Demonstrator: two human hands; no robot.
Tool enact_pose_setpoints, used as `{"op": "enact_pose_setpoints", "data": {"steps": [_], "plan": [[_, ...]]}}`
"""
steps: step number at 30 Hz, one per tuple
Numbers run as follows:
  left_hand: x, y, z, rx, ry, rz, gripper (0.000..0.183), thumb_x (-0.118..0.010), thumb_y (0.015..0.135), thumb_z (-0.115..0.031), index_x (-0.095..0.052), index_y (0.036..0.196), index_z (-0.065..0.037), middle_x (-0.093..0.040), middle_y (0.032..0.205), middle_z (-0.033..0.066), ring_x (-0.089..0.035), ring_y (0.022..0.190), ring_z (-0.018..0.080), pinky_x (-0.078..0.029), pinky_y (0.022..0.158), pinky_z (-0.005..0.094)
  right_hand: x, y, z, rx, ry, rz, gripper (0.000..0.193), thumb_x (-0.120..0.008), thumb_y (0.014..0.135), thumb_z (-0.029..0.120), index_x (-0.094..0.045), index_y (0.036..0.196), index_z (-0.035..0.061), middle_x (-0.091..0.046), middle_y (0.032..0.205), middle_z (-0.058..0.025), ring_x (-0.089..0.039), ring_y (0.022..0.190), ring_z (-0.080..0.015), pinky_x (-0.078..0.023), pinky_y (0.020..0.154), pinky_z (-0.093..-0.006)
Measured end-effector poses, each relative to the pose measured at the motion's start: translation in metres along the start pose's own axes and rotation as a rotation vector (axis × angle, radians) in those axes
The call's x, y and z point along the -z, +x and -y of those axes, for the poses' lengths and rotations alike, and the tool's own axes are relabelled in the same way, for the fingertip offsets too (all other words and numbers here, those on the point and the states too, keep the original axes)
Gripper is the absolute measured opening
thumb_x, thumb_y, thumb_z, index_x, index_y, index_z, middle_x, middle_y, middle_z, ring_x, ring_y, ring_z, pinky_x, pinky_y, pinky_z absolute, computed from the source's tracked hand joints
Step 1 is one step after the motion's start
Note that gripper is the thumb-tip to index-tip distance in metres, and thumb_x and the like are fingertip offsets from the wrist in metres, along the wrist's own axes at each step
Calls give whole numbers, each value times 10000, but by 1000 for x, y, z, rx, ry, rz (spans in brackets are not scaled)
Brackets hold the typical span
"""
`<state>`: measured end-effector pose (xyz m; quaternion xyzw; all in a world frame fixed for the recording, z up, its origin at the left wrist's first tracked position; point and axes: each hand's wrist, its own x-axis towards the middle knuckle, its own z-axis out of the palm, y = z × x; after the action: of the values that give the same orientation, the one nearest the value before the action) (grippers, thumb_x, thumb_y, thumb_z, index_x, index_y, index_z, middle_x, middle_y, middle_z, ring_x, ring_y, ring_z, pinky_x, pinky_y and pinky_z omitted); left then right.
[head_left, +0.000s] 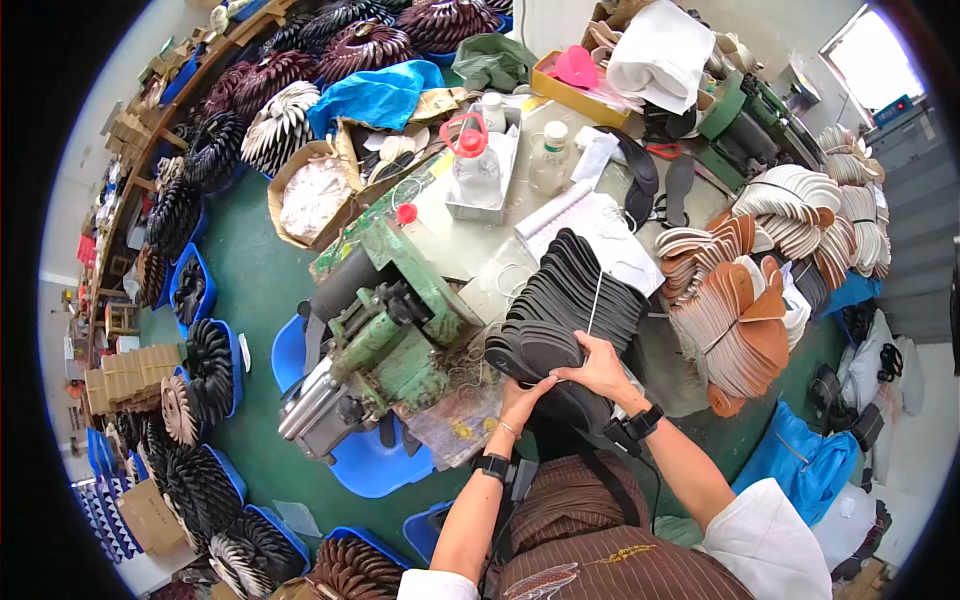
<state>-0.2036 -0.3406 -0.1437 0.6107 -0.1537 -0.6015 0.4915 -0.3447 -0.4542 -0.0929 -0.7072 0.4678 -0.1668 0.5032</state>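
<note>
A long row of black shoe insoles (575, 285) leans together on the table in front of me, with a white string across it. At its near end, my left hand (522, 402) and my right hand (602, 372) grip several black insoles (543, 345) from both sides. The two thumbs meet on the near side of this bunch. Fingers of the left hand are partly hidden by the insoles. More black insoles (578, 405) show below my hands, near my apron.
Left of my hands stands a green machine (420, 330) with a metal roller, above a blue bin (375, 465). Tied bundles of brown and white insoles (735, 325) lie to the right. Beyond are papers (600, 235), a bottle (548, 160) and a red-handled jug (475, 170).
</note>
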Motion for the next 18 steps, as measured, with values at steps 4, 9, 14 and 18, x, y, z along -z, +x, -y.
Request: {"op": "enact_pose_setpoints", "data": {"steps": [4, 9, 14, 18], "plan": [[-34, 4, -12, -187, 20, -173, 572, -776, 738, -220, -514, 1180, 33, -609, 1099, 110, -589, 971, 182, -462, 847, 298, 21, 14, 6, 7, 36, -62, 486, -831, 589, 292, -546, 800, -41, -585, 692, -145, -508, 598, -195, -440, 602, -334], [-49, 21, -19, -244, 28, -355, 463, -733, 753, -171, -540, 1127, 23, -630, 1024, 103, -596, 903, 173, -476, 800, 297, 22, 42, -6, 16, 64, -170, 471, -836, 580, 281, -554, 777, -39, -601, 699, -150, -532, 611, -210, -451, 619, -347], [-48, 10, -5, -225, 364, -444, 639, -734, 706, -216, -473, 1235, 30, -613, 1111, 190, -604, 998, 311, -455, 880, 367, 73, 97, -24, -167, 420, -672, 417, -805, 707, 173, -610, 1002, -48, -666, 923, -115, -613, 790, -189, -494, 725, -310], [-28, 12, 14, -187, 182, -424, 699, -699, 776, -281, -397, 1314, 48, -482, 1301, 255, -477, 1202, 363, -354, 1015, 378, 82, 97, 43, 277, 431, -713, 457, -802, 734, 188, -560, 1046, -41, -654, 975, -106, -609, 815, -172, -484, 760, -290]]}}
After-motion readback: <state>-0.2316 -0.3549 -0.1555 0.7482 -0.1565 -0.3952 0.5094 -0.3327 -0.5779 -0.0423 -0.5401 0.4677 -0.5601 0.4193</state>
